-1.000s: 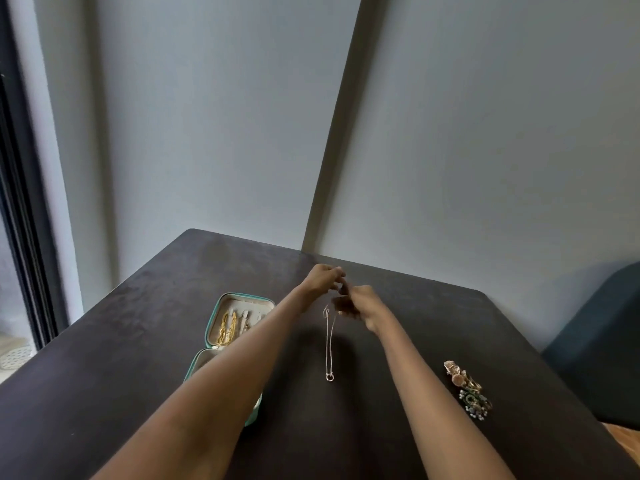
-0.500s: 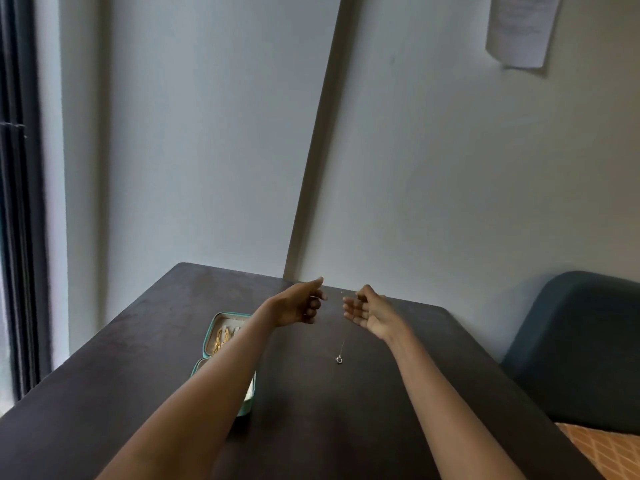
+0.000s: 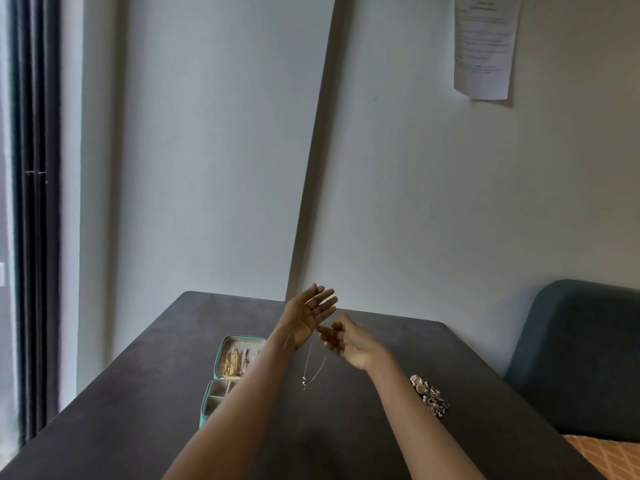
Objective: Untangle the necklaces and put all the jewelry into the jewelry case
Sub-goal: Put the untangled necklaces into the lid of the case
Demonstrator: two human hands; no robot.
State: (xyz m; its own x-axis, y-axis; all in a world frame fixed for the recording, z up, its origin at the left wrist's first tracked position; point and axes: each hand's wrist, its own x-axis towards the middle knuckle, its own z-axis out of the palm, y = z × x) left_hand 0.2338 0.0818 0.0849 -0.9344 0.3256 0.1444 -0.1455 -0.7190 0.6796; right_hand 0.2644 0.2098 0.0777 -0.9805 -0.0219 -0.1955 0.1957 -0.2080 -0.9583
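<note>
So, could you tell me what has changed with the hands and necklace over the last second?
The left hand opened, fingers straight, palm up; the right hand now pinches the necklace, hanging as a loop beneath both hands. The jewelry case and jewelry pile stayed put.

Soft daylight comes in from the window on my left, so the left wall reads pale blue-grey while the right wall and the corner between them sit dimmer — the room is fairly dim overall, with no glare. My forearms throw a faint, blurred shadow on the dark table near the bottom edge. The wide lens tilts the straight lines of the corner and window frame, and fine detail — the thin chain, the print on the wall paper — is soft.
</note>
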